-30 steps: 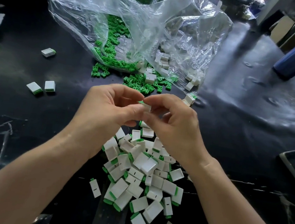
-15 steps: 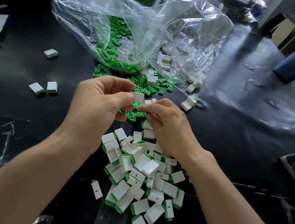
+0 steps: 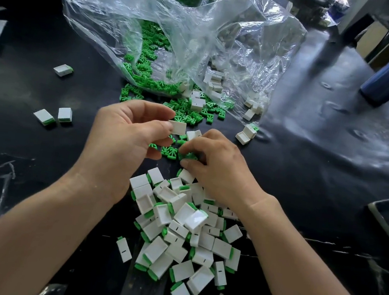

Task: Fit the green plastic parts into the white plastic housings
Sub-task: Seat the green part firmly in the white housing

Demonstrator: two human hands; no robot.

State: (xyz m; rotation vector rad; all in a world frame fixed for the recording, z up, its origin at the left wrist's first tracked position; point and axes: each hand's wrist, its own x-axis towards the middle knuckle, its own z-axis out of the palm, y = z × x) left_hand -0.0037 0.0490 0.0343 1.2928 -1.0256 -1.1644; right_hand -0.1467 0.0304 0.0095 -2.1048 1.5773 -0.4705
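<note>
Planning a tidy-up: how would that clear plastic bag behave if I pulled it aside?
Probably floppy: the clear plastic bag lies crumpled in folds. Likely to spill: its mouth gapes, and green parts and white housings trail out onto the table. Its glossy film looks slippery.

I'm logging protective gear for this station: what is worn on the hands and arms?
Nothing worn shows. The left hand and right hand are bare, without gloves, rings or a watch; no sleeve is in view up to the frame's edge.
</note>
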